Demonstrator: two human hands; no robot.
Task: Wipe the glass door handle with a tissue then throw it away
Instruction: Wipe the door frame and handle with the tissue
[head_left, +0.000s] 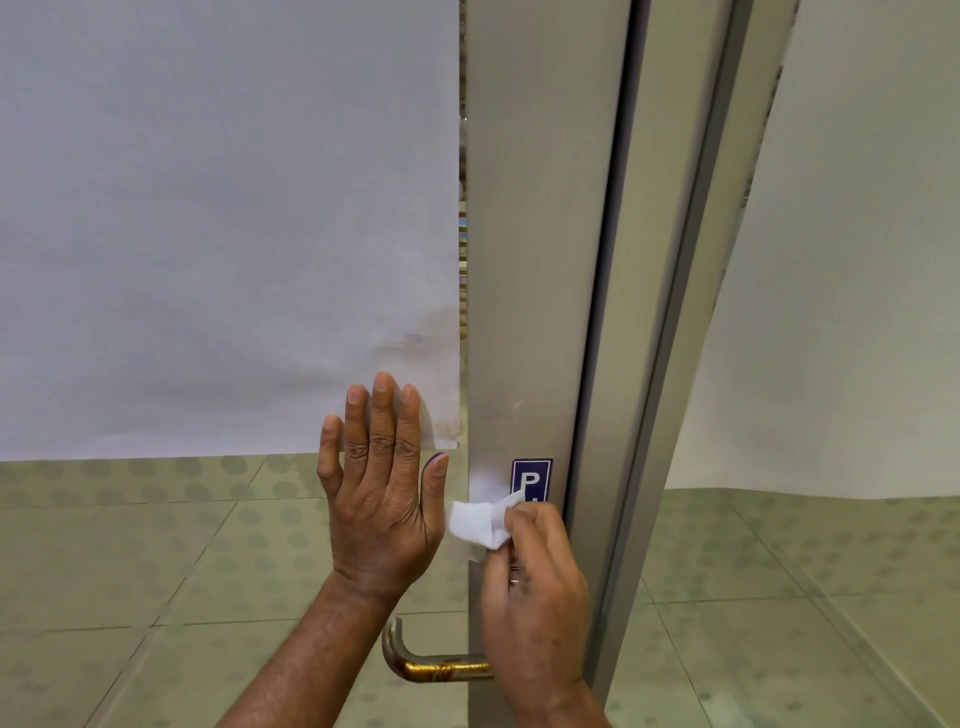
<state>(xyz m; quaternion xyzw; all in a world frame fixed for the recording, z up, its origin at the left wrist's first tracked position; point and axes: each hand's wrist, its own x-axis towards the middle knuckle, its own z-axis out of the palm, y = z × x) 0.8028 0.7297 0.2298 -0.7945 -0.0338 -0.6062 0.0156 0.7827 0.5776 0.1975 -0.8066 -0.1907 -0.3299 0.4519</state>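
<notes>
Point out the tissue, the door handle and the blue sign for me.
tissue (478, 524), head view, middle of the white wad.
door handle (441, 667), head view, horizontal brass bar.
blue sign (531, 479), head view, on the white letter.

tissue (480, 525) above handle (436, 665) | left hand (382, 499) left of tissue

place: we see a public building entrance | cues: metal-framed glass door (540, 260), blue push/pull sign (531, 478), dotted tiled floor (156, 545)
</notes>
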